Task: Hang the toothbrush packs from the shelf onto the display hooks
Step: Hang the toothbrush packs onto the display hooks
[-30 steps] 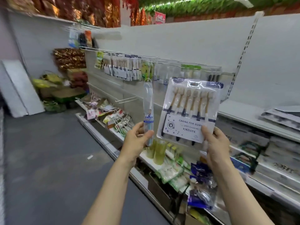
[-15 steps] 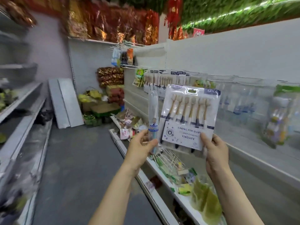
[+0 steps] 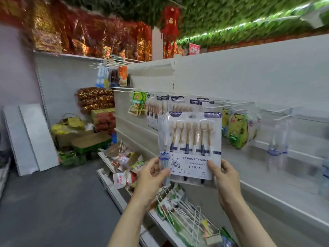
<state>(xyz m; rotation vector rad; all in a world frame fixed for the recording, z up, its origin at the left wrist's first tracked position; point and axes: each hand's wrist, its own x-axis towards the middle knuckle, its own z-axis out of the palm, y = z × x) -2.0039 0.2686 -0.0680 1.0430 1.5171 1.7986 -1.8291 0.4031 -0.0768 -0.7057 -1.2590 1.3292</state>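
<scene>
White shelving panels [image 3: 249, 82] run along the right of a shop aisle, with grey floor [image 3: 53, 202] open on the left and red-gold foil goods stacked high at the far end. Two packs are in hand. The multi-brush pack [image 3: 195, 145] holds six toothbrushes in a row under clear blister, printed "CARING FOR GUMS" on its card; the single-brush pack [image 3: 164, 148] is one narrow clear sleeve with one brush. The left hand [image 3: 151, 177] pinches the narrow sleeve near its bottom between thumb and curled fingers, keeping it upright, its right edge just beside the wide pack. The right hand [image 3: 225, 177] grips the wide pack's lower right corner, thumb on the front of the card and fingers behind. Both forearms reach up and forward from the near edge. Behind the packs, white display hooks [image 3: 231, 104] jut from the panel; several carry hanging packs, their count blurred, and the ones to the right show bare wire. Below, the low shelf edge [image 3: 124, 198] sits near the left wrist.
</scene>
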